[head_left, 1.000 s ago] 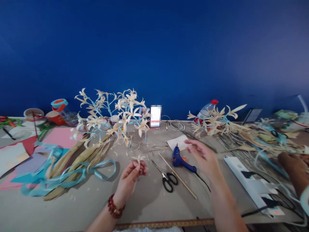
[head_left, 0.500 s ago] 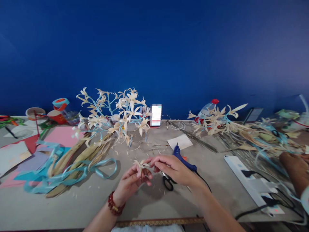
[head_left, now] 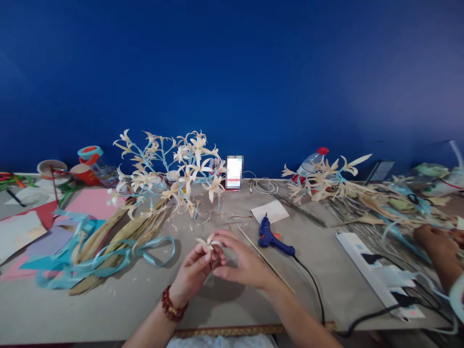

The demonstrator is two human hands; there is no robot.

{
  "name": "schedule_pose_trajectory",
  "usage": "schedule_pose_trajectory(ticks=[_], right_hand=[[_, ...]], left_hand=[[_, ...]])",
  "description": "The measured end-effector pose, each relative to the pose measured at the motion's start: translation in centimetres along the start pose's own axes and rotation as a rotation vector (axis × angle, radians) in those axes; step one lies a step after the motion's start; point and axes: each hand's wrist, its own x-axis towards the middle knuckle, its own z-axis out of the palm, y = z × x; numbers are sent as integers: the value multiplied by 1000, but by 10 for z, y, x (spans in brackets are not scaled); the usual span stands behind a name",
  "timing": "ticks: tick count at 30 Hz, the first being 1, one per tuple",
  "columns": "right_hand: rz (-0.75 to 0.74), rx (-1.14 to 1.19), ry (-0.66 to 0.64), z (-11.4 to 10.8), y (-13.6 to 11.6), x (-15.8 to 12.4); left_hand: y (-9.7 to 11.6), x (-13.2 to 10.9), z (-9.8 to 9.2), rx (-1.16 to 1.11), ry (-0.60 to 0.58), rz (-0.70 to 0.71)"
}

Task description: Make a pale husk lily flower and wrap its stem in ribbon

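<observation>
My left hand (head_left: 197, 266), with a dark red bead bracelet (head_left: 173, 304) at the wrist, pinches a small cream-coloured artificial flower (head_left: 207, 241) between thumb and fingers. Its pale petals fan out above the fingertips. Close against its right side is my right hand (head_left: 241, 261), thumb and fingers spread and curved, the upper fingertips at the petals. Whether they press on a petal I cannot tell. A thin stick (head_left: 268, 261) lies just beyond the right hand. Farther right, a blue glue gun (head_left: 271, 237) rests with its nozzle towards a white card (head_left: 279, 210).
Cream flowers on blue stems (head_left: 197, 166) stand at the back left, others (head_left: 326, 176) at the back right. Light blue ribbon (head_left: 112, 256) and dried husks (head_left: 132, 232) lie left. A white power strip (head_left: 369, 275) and another person's hand (head_left: 431, 246) are at right.
My right hand has moved down and left around the flower, its fingers opening wider. The thin stick is now uncovered, while the black-handled scissors seen before are out of sight.
</observation>
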Motion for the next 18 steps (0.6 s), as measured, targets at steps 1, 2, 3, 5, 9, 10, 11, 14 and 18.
schedule_pose_trajectory(ticks=[1,2,3,5,9,10,11,14,18], right_hand=[[-16,5,-7,7,0,1],[-26,3,7,14,0,2],[-27,-2,35,18,1,3],[-5,-14,77,21,2,4],[9,-49,-1,8,1,3],[5,-61,-21,4,1,2],[1,-71,-36,0,0,2],[-26,-65,-36,-6,-2,0],[-61,77,149,-12,3,-6]], left_hand=[[-1,0,-1,2,30,-3],[-2,-1,-2,0,57,-7],[-3,-1,-3,-5,79,-11],[-4,-2,-5,-15,93,-21],[-2,-2,-4,-22,45,-88],[-2,-2,-3,-26,32,-107],[-2,-2,-2,-35,18,-121],[-2,-2,0,-77,-40,-155],[2,0,0,-89,-57,-174]])
